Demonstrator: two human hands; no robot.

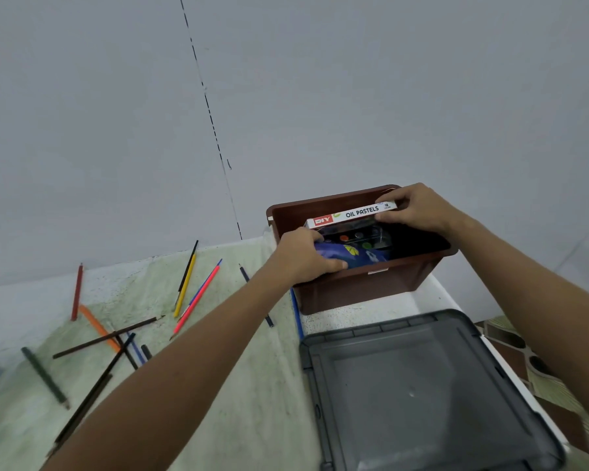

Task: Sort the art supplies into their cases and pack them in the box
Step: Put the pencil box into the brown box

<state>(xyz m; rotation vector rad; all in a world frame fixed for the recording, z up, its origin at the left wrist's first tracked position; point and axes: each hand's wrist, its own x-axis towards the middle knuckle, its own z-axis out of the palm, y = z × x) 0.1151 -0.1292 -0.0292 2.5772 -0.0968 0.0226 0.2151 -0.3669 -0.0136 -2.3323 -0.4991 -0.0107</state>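
Both hands in the brown box (354,287): right hand (419,207) pinched oil pastels case (352,214) on edge, left hand (301,254) gripped blue pouch (354,254); best lowered flat beside paint set (357,236), loose pencils (187,283) left outside.

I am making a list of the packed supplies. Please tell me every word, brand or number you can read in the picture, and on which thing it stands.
"DIY": white letters on a red patch, on the side of the pastel box.
"OIL PASTELS": dark letters on the same side.
"18": near its right end; the tiny line beneath is too small to read.
The blue pouch bears yellow and white marks, too blurred to read.
Nothing else is readable.
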